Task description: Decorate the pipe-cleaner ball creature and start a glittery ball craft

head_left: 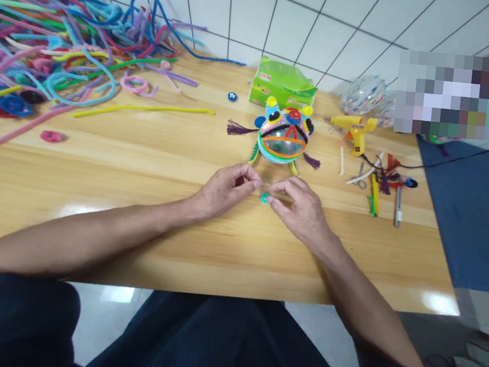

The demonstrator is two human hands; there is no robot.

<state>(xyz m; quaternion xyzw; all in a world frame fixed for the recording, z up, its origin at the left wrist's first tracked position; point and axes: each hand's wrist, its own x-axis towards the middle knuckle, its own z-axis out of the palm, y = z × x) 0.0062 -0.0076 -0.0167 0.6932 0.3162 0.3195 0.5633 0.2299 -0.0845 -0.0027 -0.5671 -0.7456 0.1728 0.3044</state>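
A small teal button (264, 198) is at the thumb tip of my right hand (302, 209), whose thumb and fingers are curled in around it. My left hand (230, 190) is just left of it, thumb and forefinger pressed together; whatever is between them is too small to make out. Beyond both hands stands a colourful animal-like figure (283, 143), made of a clear ball wrapped in pipe cleaners. It has button eyes, a red nose, short legs and purple tassels (241, 129) at its sides.
A pile of pipe cleaners (68, 34) covers the back left. Behind the figure is a green packet (280, 86). To the right are a yellow glue gun (356, 128) with its cord, a utility knife (398, 207), scissors (360, 182) and scraps. A blue button (232, 96) lies farther back.
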